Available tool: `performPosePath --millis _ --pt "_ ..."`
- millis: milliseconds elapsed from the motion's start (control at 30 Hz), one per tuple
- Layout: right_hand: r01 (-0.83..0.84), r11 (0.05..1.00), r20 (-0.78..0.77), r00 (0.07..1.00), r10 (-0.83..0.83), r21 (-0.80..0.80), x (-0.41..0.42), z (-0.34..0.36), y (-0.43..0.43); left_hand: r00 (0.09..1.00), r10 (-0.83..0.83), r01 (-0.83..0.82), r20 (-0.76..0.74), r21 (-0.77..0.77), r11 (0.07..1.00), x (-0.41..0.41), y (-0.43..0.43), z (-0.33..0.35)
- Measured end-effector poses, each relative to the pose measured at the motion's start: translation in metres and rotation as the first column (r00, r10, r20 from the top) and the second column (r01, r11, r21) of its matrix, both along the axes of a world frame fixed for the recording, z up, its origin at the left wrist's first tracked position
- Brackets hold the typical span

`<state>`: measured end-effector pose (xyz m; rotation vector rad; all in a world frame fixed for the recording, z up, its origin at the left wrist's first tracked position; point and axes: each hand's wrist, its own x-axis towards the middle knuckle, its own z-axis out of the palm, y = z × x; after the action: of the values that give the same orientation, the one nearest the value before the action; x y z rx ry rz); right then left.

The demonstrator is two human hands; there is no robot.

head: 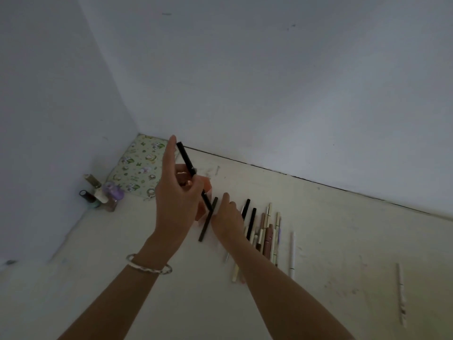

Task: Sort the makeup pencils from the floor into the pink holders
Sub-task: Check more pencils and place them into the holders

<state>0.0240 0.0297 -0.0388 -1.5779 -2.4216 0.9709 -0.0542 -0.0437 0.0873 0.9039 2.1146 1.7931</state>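
Note:
My left hand [177, 192] is raised above the floor and grips a black makeup pencil [186, 160] that slants from upper left to lower right. Behind this hand the pink holders [205, 186] are mostly hidden; only pink edges show. My right hand [226, 217] lies low on the floor beside another black pencil [207, 219], its fingers reaching over it; I cannot see a firm grip. To its right a row of several pencils [263, 229], black, beige, brown and white, lies on the floor.
A white pencil [292, 253] and another one [400, 293] lie apart at the right. Small bottles [101, 192] and a floral pouch [138, 165] sit in the corner at the left. Walls close the space at the back and left.

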Motion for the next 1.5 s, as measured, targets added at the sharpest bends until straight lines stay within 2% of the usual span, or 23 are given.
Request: performPosePath --millis 100,167,233,300,400,533,600,633,767,933,1000,1067,1133,1200,1267,1367,1500 --pt "0.129 0.991 -0.234 0.965 -0.121 0.021 0.007 0.024 0.019 0.991 0.133 -0.13 -0.033 0.081 0.988 -0.025 -0.011 0.002" --pt "0.241 0.967 -0.394 0.9 -0.188 0.089 0.01 0.047 0.037 0.967 0.25 -0.24 -0.048 0.157 0.958 -0.045 -0.019 0.002" --pt "0.299 0.953 -0.557 0.801 -0.221 0.051 0.012 0.07 0.052 0.953 0.295 -0.279 -0.073 0.176 0.944 -0.058 -0.022 -0.003" --pt "0.298 0.951 -0.692 0.703 -0.165 0.076 0.009 0.09 0.058 0.951 0.279 -0.26 -0.136 0.144 0.955 -0.064 -0.022 -0.011" --pt "0.293 0.938 -0.79 0.612 -0.034 0.187 0.003 0.108 0.056 0.952 0.188 -0.185 -0.242 0.035 0.982 -0.064 -0.018 -0.028" --pt "0.25 0.942 -0.813 0.581 0.041 0.226 -0.006 0.115 0.042 0.906 0.034 -0.115 -0.422 -0.169 0.979 -0.058 -0.019 -0.052" --pt "0.225 0.939 -0.8 0.595 0.079 0.26 -0.011 0.112 0.032 0.848 0.041 -0.172 -0.528 -0.202 0.964 -0.056 -0.024 -0.058" --pt "0.203 0.937 -0.791 0.602 0.108 0.283 -0.014 0.11 0.027 0.843 0.079 -0.207 -0.532 -0.184 0.961 -0.057 -0.028 -0.059" --pt "0.075 0.951 -0.749 0.636 0.187 0.301 -0.03 0.1 0.007 0.86 0.24 -0.289 -0.45 -0.042 0.956 -0.068 -0.04 -0.048" --pt "-0.066 0.92 -0.577 0.761 0.297 0.385 -0.042 0.08 -0.005 0.896 0.255 -0.268 -0.363 0.014 0.963 -0.072 -0.045 -0.037" --pt "-0.144 0.887 -0.5 0.781 0.375 0.439 -0.041 0.073 -0.009 0.915 0.248 -0.257 -0.319 0.013 0.966 -0.069 -0.044 -0.036" --pt "-0.204 0.812 -0.395 0.792 0.465 0.546 -0.039 0.068 -0.011 0.927 0.23 -0.243 -0.294 -0.007 0.97 -0.062 -0.041 -0.034" --pt "-0.166 0.798 -0.391 0.802 0.451 0.58 -0.034 0.069 -0.01 0.937 0.2 -0.21 -0.286 -0.007 0.978 -0.048 -0.037 -0.031" --pt "0.002 0.873 -0.545 0.782 0.303 0.488 -0.026 0.078 -0.001 0.954 0.103 -0.116 -0.281 -0.031 0.993 -0.026 -0.032 -0.033" --pt "0.197 0.901 -0.689 0.711 0.139 0.386 -0.014 0.089 0.015 0.957 -0.086 0.032 -0.277 -0.194 0.98 0.005 -0.022 -0.04" --pt "0.297 0.906 -0.742 0.669 0.028 0.301 0.008 0.1 0.033 0.907 -0.328 0.154 -0.262 -0.519 0.841 0.044 -0.001 -0.068" --pt "0.291 0.925 -0.701 0.712 -0.039 0.244 0.04 0.095 0.044 0.77 -0.504 0.017 -0.391 -0.778 0.629 0.065 0.029 -0.098"
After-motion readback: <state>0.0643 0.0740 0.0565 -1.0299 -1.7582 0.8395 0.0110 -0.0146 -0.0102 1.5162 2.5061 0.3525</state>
